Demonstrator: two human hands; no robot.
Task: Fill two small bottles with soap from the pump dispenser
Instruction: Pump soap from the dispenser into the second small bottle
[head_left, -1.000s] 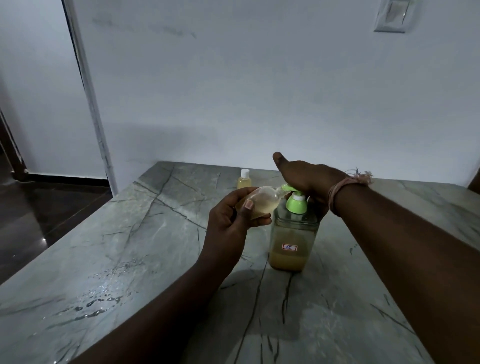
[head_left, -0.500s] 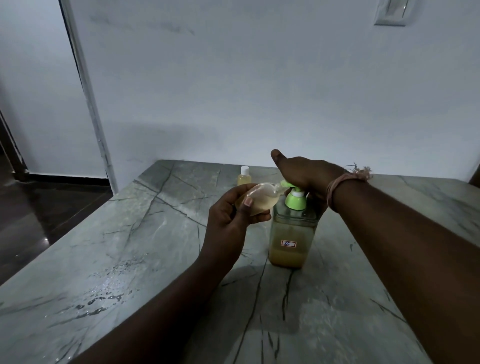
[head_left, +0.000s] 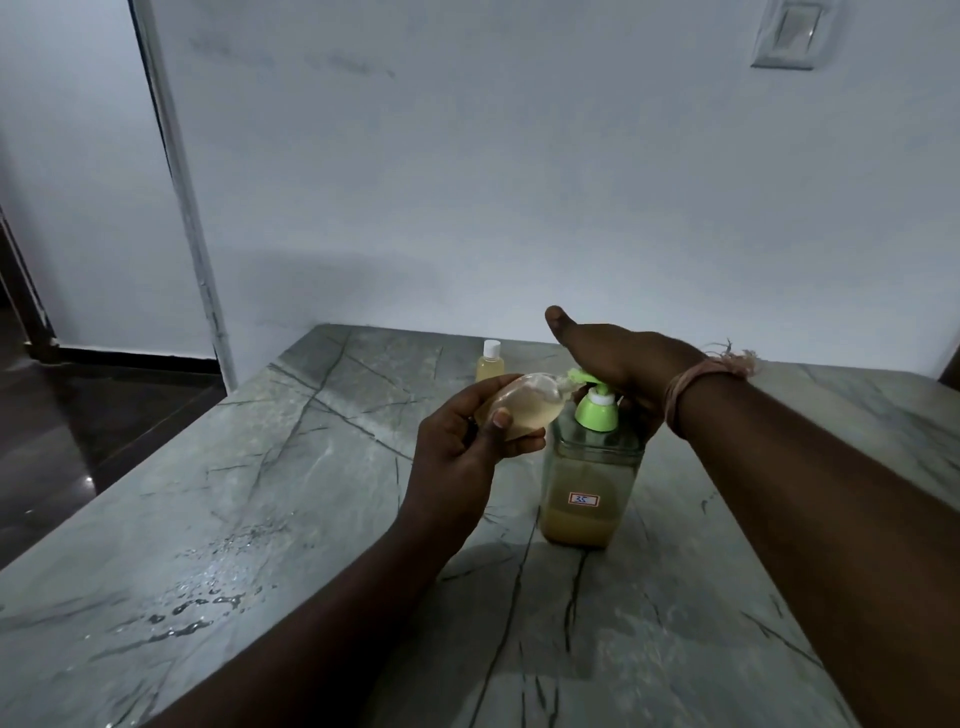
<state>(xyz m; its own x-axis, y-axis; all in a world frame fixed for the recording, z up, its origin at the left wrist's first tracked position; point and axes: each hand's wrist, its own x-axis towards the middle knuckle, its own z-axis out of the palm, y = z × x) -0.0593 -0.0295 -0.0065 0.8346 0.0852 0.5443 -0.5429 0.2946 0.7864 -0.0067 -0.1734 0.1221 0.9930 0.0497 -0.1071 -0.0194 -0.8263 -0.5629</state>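
Nothing much has moved since the earlier pictures: both hands are in the same spots as before. The left hand (head_left: 467, 447) has its fingers and thumb curled round a small bottle (head_left: 524, 408), tipped on its side with its mouth right at the green spout. The right hand (head_left: 618, 369) lies flat on top of the pump dispenser (head_left: 589, 483), fingers straight, pressing the pump head. This bottle looks partly full of yellow soap. A second small bottle (head_left: 490, 362), capped and holding soap, stands farther back on the table (head_left: 291, 499). If the bottle mouth slips off the spout, soap could drip onto the table. Wet drops (head_left: 202, 608) already sit on the table near the left arm.
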